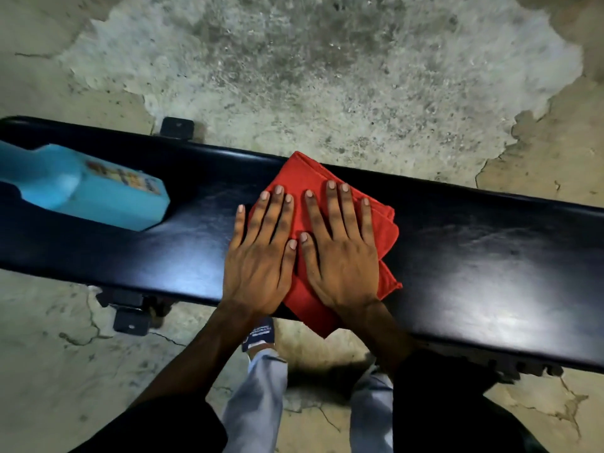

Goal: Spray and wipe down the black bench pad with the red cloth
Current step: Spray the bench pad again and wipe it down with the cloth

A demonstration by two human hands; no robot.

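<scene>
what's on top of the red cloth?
Both hands, flat, fingers straight: left hand, right hand, pressing the red cloth onto the black bench pad. The cloth's middle is covered.

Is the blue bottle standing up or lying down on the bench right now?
Lying down. The blue bottle rests on its side on the black bench pad, left of the red cloth, neck running toward the left edge.

Long, glossy black padded bench pad (457, 256), vinyl-like, stretched across the view from upper left to lower right above a cracked concrete floor. Folded red microfibre cloth (313, 178) flat near the pad's middle, reaching from far edge past near edge. Light-blue plastic spray bottle (98, 194) on its side at the pad's left end, well apart from the cloth.
</scene>
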